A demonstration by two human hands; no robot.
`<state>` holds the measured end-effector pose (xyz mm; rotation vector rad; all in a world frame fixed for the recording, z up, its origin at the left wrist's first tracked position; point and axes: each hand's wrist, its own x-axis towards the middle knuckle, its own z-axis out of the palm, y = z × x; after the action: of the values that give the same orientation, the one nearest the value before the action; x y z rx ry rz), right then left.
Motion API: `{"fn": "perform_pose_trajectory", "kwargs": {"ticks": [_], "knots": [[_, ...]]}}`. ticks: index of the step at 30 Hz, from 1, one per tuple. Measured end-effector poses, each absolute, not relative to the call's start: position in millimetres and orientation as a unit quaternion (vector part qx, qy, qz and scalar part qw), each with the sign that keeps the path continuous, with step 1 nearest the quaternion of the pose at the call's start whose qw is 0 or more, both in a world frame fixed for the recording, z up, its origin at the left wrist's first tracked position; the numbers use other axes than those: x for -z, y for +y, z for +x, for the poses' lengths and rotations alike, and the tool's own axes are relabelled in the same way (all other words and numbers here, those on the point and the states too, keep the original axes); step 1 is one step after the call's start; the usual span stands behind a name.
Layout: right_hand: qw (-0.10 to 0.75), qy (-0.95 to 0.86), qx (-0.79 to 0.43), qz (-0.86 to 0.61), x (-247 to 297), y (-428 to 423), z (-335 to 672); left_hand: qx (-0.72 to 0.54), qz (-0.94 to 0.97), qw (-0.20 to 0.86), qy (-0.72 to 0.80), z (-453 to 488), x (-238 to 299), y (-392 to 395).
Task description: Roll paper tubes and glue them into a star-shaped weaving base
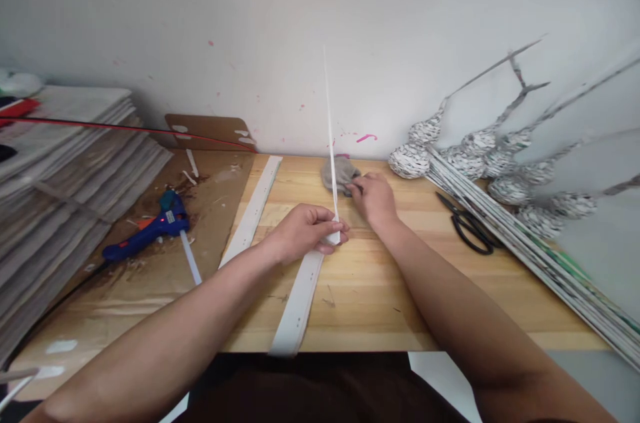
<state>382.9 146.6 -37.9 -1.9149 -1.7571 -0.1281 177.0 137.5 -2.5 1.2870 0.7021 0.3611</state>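
Note:
My left hand is closed in a pinch around the lower end of a thin, pointed white paper strip. The strip stands upright against the wall behind, and its bottom end looks folded or wider between my fingers. Just to the right, my right hand has its fingertips closed on the edge of a crumpled grey cloth that lies on the table. Under my left hand, long flat white paper strips lie in a stack reaching the table's front edge.
Another strip stack lies left. A blue glue gun rests on stained cardboard beside piled newspapers. At right are black scissors, long paper rods and several woven paper bulbs along the wall.

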Motion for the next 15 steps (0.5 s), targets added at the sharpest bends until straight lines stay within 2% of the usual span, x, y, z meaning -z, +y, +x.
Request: {"fn": "perform_pose_trajectory", "kwargs": {"ticks": [4, 8, 11, 13, 15], "knots": [[0.264, -0.603, 0.035, -0.752, 30.9, 139.9, 380.7, -0.171, 0.575, 0.737, 0.31, 176.4, 3.5, 139.5], [0.399, -0.613, -0.023, -0.681, 15.5, 129.1, 376.3, -0.177, 0.567, 0.739, 0.318, 176.1, 1.5, 141.3], [0.446, -0.631, -0.246, -0.585, 4.9, 121.7, 369.8, -0.166, 0.573, 0.735, 0.321, 175.4, 0.6, 142.0], [0.404, -0.619, -0.439, -0.51, 1.5, 118.0, 365.6, -0.16, 0.578, 0.736, 0.315, 175.0, 0.9, 142.5], [0.366, -0.592, -0.56, -0.449, 1.2, 115.7, 363.1, -0.155, 0.579, 0.739, 0.306, 174.9, 1.5, 142.6]]}}
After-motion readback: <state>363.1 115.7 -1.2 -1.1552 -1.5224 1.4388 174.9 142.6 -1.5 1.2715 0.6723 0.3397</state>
